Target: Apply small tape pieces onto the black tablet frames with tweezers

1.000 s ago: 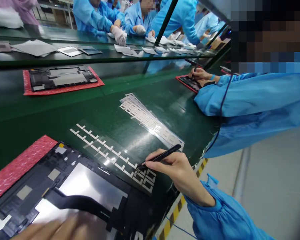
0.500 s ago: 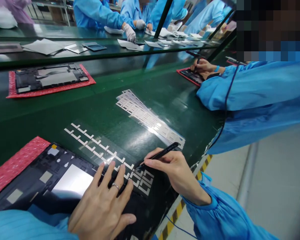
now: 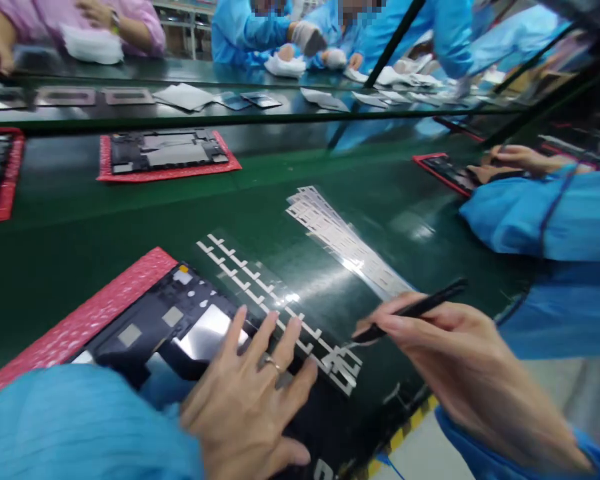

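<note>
My left hand lies with fingers spread over a dark device housing, its fingertips touching the edge of a clear sheet of white L-shaped stickers. In my right hand is a pair of black tweezers, pinched between thumb and fingers. The thin metal tip points at the sheet's near right end, where white pieces bunch together in a blur. Whether the tip holds a sticker cannot be made out. Red bubble wrap shows beneath the housing, which carries silver and grey patches.
Fanned sticker sheets lie beyond on the green bench. Another housing on red wrap sits further back, one more at the far left. A co-worker's sleeve is at right. Thin panels line the raised shelf, with people behind.
The view has swung left, so everything appears further right. My right hand has drawn slightly back from the sheet with the tweezers. My left hand stays spread at the sheet's edge.
</note>
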